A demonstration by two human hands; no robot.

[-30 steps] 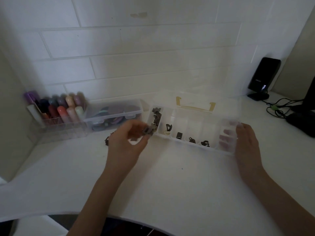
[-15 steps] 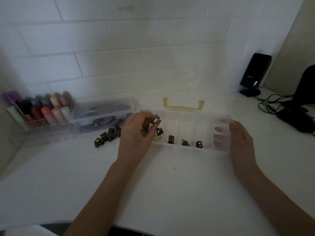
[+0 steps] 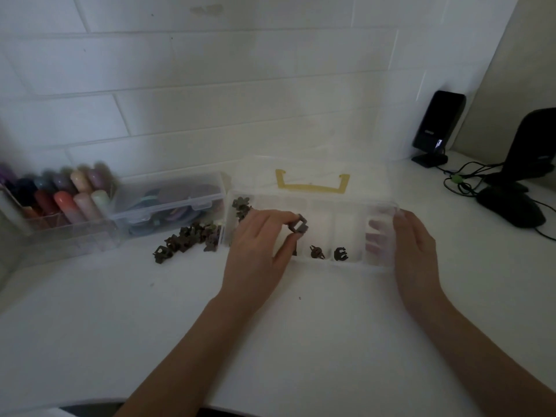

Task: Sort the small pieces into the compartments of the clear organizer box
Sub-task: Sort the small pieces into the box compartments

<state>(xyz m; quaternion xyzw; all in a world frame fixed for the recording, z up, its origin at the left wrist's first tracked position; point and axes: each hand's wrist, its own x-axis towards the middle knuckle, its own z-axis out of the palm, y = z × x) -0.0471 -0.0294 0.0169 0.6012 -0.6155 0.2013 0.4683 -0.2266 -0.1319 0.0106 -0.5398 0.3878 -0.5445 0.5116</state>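
The clear organizer box [image 3: 346,267] lies open on the white desk, its lid with a yellow handle [image 3: 313,185] leaning back. My left hand [image 3: 258,245] pinches a small dark clip [image 3: 299,225] over the box's middle compartments. Single dark pieces [image 3: 340,254] lie in the compartments to the right, and several fill the leftmost one [image 3: 241,206]. A heap of loose dark pieces [image 3: 188,239] lies on the desk left of the box. My right hand [image 3: 412,245] grips the box's right end, fingers showing through the wall.
A closed clear case [image 3: 171,203] of coloured items and a clear holder of coloured sticks [image 3: 63,194] stand at the left by the tiled wall. A black speaker [image 3: 436,127], cables and another black device [image 3: 523,176] sit at the right.
My left hand has carried the dark clip from left of the box to over its middle compartments. The right hand has stayed on the box's end. The camera view has shifted.
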